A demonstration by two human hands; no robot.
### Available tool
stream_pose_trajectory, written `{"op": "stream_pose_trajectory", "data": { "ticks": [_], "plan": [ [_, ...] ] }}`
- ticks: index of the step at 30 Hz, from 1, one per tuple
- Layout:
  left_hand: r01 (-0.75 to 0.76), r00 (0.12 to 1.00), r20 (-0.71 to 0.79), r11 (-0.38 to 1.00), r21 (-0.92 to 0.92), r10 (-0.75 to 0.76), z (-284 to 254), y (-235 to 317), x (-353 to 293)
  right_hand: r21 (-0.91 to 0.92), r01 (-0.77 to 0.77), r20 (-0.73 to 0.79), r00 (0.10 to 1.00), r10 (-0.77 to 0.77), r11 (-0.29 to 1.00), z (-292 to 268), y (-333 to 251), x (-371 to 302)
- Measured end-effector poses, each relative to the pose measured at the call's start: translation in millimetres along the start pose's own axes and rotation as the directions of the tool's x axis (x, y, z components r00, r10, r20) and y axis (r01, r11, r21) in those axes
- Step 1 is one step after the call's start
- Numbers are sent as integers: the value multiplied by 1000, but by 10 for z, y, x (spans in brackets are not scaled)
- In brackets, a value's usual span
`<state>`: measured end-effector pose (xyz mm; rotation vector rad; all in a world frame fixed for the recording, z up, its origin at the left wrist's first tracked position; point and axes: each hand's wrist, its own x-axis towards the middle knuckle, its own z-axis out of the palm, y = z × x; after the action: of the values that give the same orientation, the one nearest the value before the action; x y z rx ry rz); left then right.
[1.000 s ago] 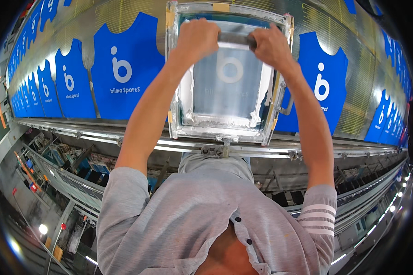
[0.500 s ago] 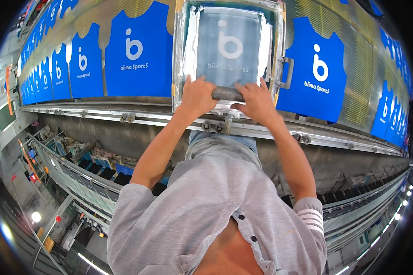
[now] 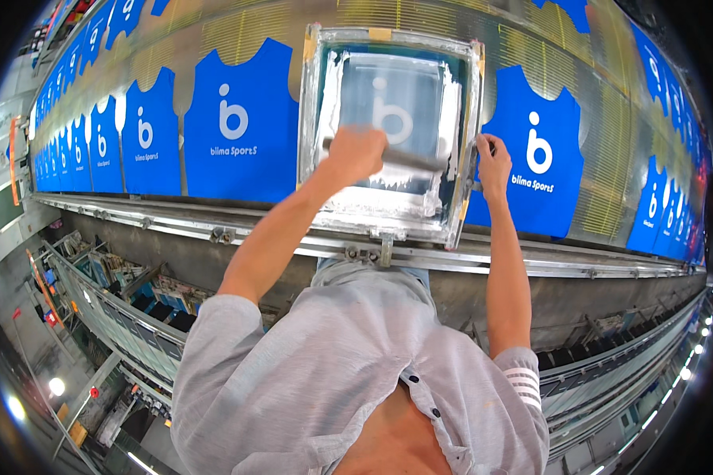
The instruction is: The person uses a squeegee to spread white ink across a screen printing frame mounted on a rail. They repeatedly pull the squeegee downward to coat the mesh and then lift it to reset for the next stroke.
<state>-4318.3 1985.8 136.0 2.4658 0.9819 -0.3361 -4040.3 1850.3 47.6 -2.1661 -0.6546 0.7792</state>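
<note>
A silk-screen frame (image 3: 312, 111) lies in front of me over the printing table, with white ink around its mesh and a pale logo showing through. My left hand (image 3: 358, 152), slightly blurred, is closed around the left part of a grey squeegee (image 3: 414, 161), which lies across the lower mesh. At the frame's right edge, my right hand (image 3: 494, 162) has its fingers curled round the side handle (image 3: 474, 176), mostly hidden by them. Blue shirt pieces with white prints flank the frame: one on the left (image 3: 240, 134), one on the right (image 3: 525, 123).
A metal rail (image 3: 293, 231) with clamps runs along the table's near edge, between me and the frame. More printed blue pieces (image 3: 148, 131) line the table at both sides and along its far part. Racks (image 3: 135, 317) stand lower behind me.
My right hand has left the squeegee and taken the frame's side handle. My left hand has moved the squeegee away from the frame's near edge. The whole view has shifted somewhat.
</note>
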Motion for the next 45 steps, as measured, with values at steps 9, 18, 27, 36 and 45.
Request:
{"op": "stream_pose_trajectory", "data": {
  "ticks": [9,18,27,36,45],
  "plan": [
    [-7,963,-271,1000,13,10,-706,-562,1543,2,-44,-35,998,44,999,-93,-217,-113],
    [-100,885,-465,971,-215,-12,671,18,-263,-11,2,-48,999,-3,1000,-123,-327,-56],
    [-118,851,-525,971,-207,-8,966,244,-1452,-10,265,-214,941,-261,964,-22,-220,74],
    [-37,886,-460,981,-192,-56,468,-1669,-2111,209,277,-181,953,-241,938,1991,-981,-830],
    [25,964,-261,994,-105,-52,80,-2665,-2548,187,211,-199,965,-173,960,2938,-1546,-1434]
  ]
}}
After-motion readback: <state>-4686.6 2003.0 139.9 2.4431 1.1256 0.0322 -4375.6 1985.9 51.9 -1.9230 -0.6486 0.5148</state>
